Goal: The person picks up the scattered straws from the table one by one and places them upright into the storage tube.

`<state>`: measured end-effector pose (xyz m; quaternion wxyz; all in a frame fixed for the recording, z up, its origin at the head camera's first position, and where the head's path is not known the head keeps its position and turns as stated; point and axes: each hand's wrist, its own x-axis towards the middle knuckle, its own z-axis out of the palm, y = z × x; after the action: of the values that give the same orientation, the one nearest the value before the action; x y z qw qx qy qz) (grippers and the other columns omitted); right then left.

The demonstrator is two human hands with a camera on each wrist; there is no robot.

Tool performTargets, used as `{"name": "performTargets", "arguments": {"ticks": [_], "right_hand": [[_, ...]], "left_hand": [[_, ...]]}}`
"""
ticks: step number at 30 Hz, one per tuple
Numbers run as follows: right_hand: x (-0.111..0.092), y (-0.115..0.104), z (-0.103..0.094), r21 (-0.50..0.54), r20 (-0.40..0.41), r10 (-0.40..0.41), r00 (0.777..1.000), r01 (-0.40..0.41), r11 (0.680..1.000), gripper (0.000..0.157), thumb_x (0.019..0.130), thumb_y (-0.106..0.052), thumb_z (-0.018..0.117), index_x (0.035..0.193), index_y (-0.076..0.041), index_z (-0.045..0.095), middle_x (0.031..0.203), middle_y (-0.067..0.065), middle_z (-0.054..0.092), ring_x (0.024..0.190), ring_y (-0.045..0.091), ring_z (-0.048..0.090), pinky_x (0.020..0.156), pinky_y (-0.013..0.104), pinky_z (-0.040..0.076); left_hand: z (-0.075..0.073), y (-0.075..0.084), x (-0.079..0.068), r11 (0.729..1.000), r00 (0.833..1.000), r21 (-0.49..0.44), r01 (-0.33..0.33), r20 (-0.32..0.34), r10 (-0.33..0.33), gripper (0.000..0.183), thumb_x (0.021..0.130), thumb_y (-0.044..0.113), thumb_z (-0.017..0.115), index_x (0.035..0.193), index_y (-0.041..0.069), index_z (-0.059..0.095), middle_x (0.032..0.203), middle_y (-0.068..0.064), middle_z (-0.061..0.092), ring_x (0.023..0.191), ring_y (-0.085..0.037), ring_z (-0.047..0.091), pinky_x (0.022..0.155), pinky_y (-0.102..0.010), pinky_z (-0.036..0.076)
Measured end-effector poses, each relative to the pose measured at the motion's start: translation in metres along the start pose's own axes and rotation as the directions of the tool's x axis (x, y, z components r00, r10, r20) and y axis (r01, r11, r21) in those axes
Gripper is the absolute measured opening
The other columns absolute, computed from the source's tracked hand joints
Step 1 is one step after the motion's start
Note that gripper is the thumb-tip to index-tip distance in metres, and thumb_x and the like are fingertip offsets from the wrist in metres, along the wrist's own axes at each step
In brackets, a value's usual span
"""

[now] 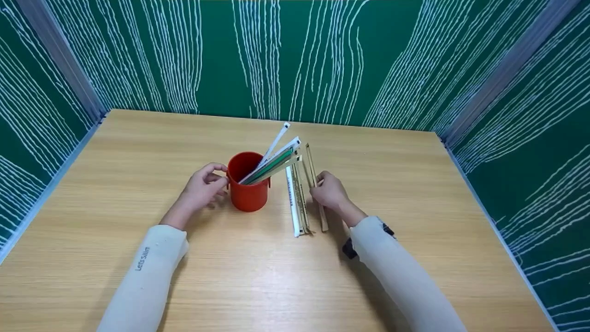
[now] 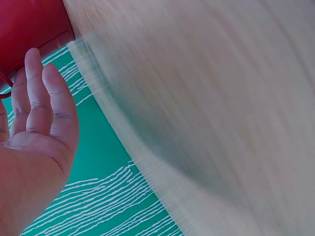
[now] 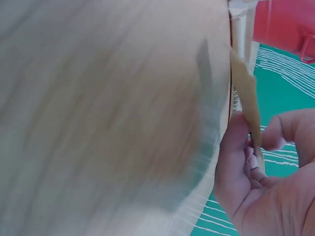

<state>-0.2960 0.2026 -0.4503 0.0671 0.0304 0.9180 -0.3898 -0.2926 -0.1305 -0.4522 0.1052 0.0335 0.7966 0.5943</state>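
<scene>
A red cup (image 1: 249, 197) with small side handles stands on the table, several long thin wrapped sticks (image 1: 275, 159) leaning out to its right; some wrappers are white, one green, others tan. At the cup's left side, the thumb and index finger of my left hand (image 1: 203, 186) pinch at the handle. The other left fingers (image 2: 37, 93) extend loosely beside the cup in the left wrist view. My right hand (image 1: 329, 190) pinches a tan paper-wrapped stick (image 1: 310, 161) between thumb and fingers. Just left of it lie a white wrapped stick (image 1: 292, 203) and several tan ones (image 1: 302, 203).
The wooden table (image 1: 258, 286) runs back to a green wall (image 1: 216, 55) with white wavy lines. Similar green panels flank it at left and right, joined by grey corner posts (image 1: 507, 69). A dark strap (image 1: 350, 249) shows at the right sleeve.
</scene>
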Motion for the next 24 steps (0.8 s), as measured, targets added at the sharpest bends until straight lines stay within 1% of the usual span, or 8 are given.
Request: {"name": "performTargets", "arguments": {"ticks": [4, 7, 11, 14, 16, 17, 20, 24], "right_hand": [[0.0, -0.004, 0.0, 0.103, -0.031, -0.02, 0.999, 0.023, 0.994, 0.014, 0.084, -0.008, 0.048, 0.096, -0.001, 0.05, 0.076, 0.005, 0.048, 0.054, 0.013, 0.045, 0.045, 0.026, 0.04], [0.0, -0.007, -0.002, 0.199, -0.043, -0.034, 0.999, 0.041, 0.979, 0.011, 0.084, -0.007, 0.045, 0.092, -0.001, 0.048, 0.074, 0.006, 0.045, 0.054, 0.014, 0.042, 0.044, 0.028, 0.039], [-0.002, -0.014, -0.004, 0.379, -0.036, -0.027, 0.999, 0.038, 0.924, 0.006, 0.085, -0.004, 0.039, 0.087, -0.003, 0.045, 0.069, 0.005, 0.042, 0.05, 0.015, 0.04, 0.042, 0.032, 0.035], [-0.005, -0.02, -0.006, 0.467, -0.021, -0.016, 1.0, 0.023, 0.884, 0.008, 0.087, -0.005, 0.034, 0.083, -0.006, 0.041, 0.064, 0.002, 0.039, 0.046, 0.013, 0.038, 0.04, 0.034, 0.034], [-0.006, -0.022, -0.006, 0.491, -0.015, -0.019, 1.0, 0.024, 0.871, 0.01, 0.089, -0.008, 0.033, 0.081, -0.007, 0.039, 0.062, 0.001, 0.038, 0.045, 0.013, 0.036, 0.04, 0.033, 0.033], [-0.007, -0.023, -0.007, 0.494, -0.018, -0.024, 1.0, 0.03, 0.869, 0.012, 0.09, -0.01, 0.033, 0.08, -0.007, 0.039, 0.061, 0.001, 0.038, 0.045, 0.013, 0.035, 0.04, 0.032, 0.034], [-0.009, -0.026, -0.008, 0.474, -0.041, -0.052, 0.998, 0.065, 0.878, 0.018, 0.094, -0.015, 0.034, 0.08, -0.007, 0.041, 0.06, 0.0, 0.038, 0.044, 0.013, 0.036, 0.039, 0.029, 0.036], [-0.011, -0.03, -0.009, 0.386, -0.071, -0.097, 0.993, 0.117, 0.915, 0.018, 0.095, -0.017, 0.04, 0.085, -0.005, 0.049, 0.062, 0.0, 0.044, 0.045, 0.013, 0.046, 0.043, 0.033, 0.048]], "left_hand": [[0.0, 0.0, 0.0, 1.0, 1.0, 0.001, 0.002, 0.001, -0.002, 0.029, 0.095, 0.025, 0.056, 0.123, 0.019, 0.051, 0.111, -0.012, 0.064, 0.091, -0.035, 0.066, 0.056, -0.033, 0.05], [0.0, 0.001, -0.001, 1.0, 1.0, 0.006, 0.007, -0.001, -0.007, 0.028, 0.096, 0.026, 0.056, 0.123, 0.021, 0.051, 0.111, -0.012, 0.063, 0.09, -0.034, 0.066, 0.057, -0.034, 0.051], [0.0, 0.005, -0.004, 1.0, 1.0, 0.014, 0.011, -0.001, -0.011, 0.027, 0.096, 0.026, 0.055, 0.123, 0.022, 0.051, 0.112, -0.012, 0.063, 0.091, -0.035, 0.065, 0.06, -0.036, 0.052], [0.0, 0.005, -0.003, 1.0, 1.0, 0.02, 0.012, -0.004, -0.012, 0.027, 0.097, 0.026, 0.055, 0.123, 0.022, 0.051, 0.113, -0.013, 0.063, 0.091, -0.035, 0.065, 0.061, -0.037, 0.053], [0.0, 0.004, -0.003, 1.0, 1.0, 0.021, 0.018, -0.004, -0.018, 0.027, 0.097, 0.026, 0.055, 0.123, 0.023, 0.051, 0.113, -0.013, 0.063, 0.092, -0.035, 0.065, 0.061, -0.038, 0.053], [0.0, 0.0, 0.0, 1.0, 1.0, 0.023, 0.016, -0.006, -0.016, 0.027, 0.096, 0.028, 0.055, 0.123, 0.025, 0.051, 0.112, -0.011, 0.063, 0.09, -0.033, 0.065, 0.06, -0.037, 0.053], [0.0, 0.001, -0.001, 1.0, 1.0, 0.017, 0.023, -0.006, -0.023, 0.026, 0.096, 0.028, 0.055, 0.122, 0.026, 0.051, 0.113, -0.011, 0.062, 0.091, -0.033, 0.065, 0.06, -0.036, 0.053], [0.0, 0.002, -0.002, 1.0, 1.0, 0.013, 0.027, -0.006, -0.027, 0.026, 0.096, 0.029, 0.056, 0.122, 0.025, 0.051, 0.112, -0.011, 0.062, 0.091, -0.033, 0.065, 0.059, -0.036, 0.052]]}}
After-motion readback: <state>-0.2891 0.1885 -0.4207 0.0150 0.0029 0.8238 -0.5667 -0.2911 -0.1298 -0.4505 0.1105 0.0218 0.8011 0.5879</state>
